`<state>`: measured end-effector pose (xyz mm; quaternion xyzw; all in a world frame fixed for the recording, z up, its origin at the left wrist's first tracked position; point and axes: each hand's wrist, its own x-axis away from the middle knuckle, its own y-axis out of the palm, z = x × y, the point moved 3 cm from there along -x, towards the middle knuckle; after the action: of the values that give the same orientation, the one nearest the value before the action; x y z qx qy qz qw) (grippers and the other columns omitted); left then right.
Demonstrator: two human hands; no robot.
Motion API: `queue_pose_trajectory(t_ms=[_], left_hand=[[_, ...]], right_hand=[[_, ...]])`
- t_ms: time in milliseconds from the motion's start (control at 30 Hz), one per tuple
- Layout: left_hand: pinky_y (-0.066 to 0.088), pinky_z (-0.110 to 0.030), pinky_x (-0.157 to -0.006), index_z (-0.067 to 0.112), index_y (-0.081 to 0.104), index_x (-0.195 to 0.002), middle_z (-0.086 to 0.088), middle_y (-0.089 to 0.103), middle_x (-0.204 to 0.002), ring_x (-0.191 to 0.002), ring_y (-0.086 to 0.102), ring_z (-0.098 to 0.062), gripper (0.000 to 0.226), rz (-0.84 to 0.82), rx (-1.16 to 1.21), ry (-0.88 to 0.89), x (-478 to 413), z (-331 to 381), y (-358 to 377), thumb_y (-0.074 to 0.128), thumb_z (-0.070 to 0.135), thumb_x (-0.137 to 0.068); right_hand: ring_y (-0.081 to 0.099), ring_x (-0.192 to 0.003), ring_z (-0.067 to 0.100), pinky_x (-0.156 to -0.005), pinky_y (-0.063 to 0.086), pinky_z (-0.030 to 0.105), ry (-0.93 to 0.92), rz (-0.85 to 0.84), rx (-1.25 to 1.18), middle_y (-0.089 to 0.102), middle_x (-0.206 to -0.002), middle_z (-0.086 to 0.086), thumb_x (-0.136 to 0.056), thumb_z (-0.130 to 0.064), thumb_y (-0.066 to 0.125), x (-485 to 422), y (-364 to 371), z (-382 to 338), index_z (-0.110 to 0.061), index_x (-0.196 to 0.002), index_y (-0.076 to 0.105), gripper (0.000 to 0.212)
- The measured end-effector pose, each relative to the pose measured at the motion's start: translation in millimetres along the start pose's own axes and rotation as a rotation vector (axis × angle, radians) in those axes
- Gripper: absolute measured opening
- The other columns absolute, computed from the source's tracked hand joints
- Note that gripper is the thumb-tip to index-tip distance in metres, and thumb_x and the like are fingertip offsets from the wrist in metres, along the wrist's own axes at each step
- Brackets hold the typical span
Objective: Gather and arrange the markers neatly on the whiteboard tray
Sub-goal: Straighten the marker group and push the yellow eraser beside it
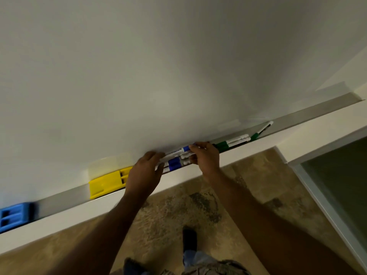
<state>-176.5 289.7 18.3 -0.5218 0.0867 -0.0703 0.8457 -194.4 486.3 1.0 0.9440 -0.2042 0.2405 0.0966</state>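
hands, left (145, 175) and right (206, 157), grip blue markers (174, 164) on whiteboard tray (65, 195) over tan carpet (248, 175).

Yellow plastic block (107, 183) is sitting left of centre, with two rectangular slots showing at its right end. Blue plastic block (14, 216) is lying well apart from it at the far left. It is blurred, has two dark slots in it, and is getting cut off by the frame edge. Tan mottled carpet (248, 187) with dark patches is running across the near side. Frosted glass panel (341, 175) is standing at the right in a pale frame (319, 197).
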Motion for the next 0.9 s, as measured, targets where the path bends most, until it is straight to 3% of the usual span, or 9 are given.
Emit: queue_pose_trajectory(t_ms=[133,267,400,567,633,900], left_hand=[[0.054,-0.037,-0.073,0.021,0.064,-0.121,-0.004,0.065,-0.118,-0.098,0.063,-0.028,0.031,-0.011,-0.041,0.009,4,-11,-6,0.061,0.022,-0.091],[0.054,-0.039,-0.069,0.023,0.064,-0.122,-0.003,0.065,-0.115,-0.092,0.065,-0.031,0.031,-0.056,-0.099,-0.033,4,-22,-8,0.057,0.025,-0.092],[0.051,-0.038,-0.062,0.023,0.061,-0.125,-0.004,0.062,-0.113,-0.082,0.066,-0.033,0.033,-0.102,-0.176,-0.026,7,-25,-6,0.055,0.027,-0.094],[0.051,-0.034,-0.059,0.024,0.065,-0.119,-0.003,0.068,-0.106,-0.078,0.068,-0.03,0.029,-0.084,-0.234,-0.042,14,-35,-9,0.06,0.026,-0.091],[0.05,-0.033,-0.059,0.025,0.066,-0.118,-0.003,0.068,-0.104,-0.079,0.067,-0.029,0.028,-0.104,-0.258,-0.042,14,-37,-9,0.06,0.026,-0.091],[0.053,-0.034,-0.059,0.019,0.073,-0.093,-0.007,0.072,-0.083,-0.071,0.067,-0.031,0.017,-0.116,-0.377,0.03,4,-33,0,0.074,0.019,-0.076]], right_hand=[[0.062,-0.052,0.009,-0.053,0.056,0.023,-0.032,-0.024,0.114,0.068,-0.067,0.0,-0.085,-0.012,0.071,10,27,17,-0.016,-0.075,0.066,0.013],[0.063,-0.05,0.007,-0.047,0.052,0.021,-0.09,-0.028,0.227,0.07,-0.071,0.005,-0.088,-0.016,0.068,12,39,25,-0.017,-0.071,0.067,0.016],[0.066,-0.079,0.016,-0.069,0.051,0.023,-0.236,-0.058,0.607,0.073,-0.094,0.008,-0.091,-0.023,0.063,4,37,24,-0.009,-0.098,0.071,0.018],[0.064,-0.1,0.021,-0.088,0.05,0.029,-0.315,-0.183,0.829,0.069,-0.111,0.008,-0.092,-0.017,0.057,4,38,27,-0.01,-0.112,0.069,0.024],[0.063,-0.102,0.02,-0.086,0.048,0.025,-0.336,-0.156,0.851,0.068,-0.114,0.007,-0.091,-0.015,0.057,4,35,28,-0.012,-0.115,0.067,0.026],[0.064,-0.093,0.017,-0.082,0.054,0.031,-0.375,-0.167,0.891,0.07,-0.108,0.005,-0.09,-0.015,0.058,8,28,30,-0.015,-0.11,0.067,0.023]])
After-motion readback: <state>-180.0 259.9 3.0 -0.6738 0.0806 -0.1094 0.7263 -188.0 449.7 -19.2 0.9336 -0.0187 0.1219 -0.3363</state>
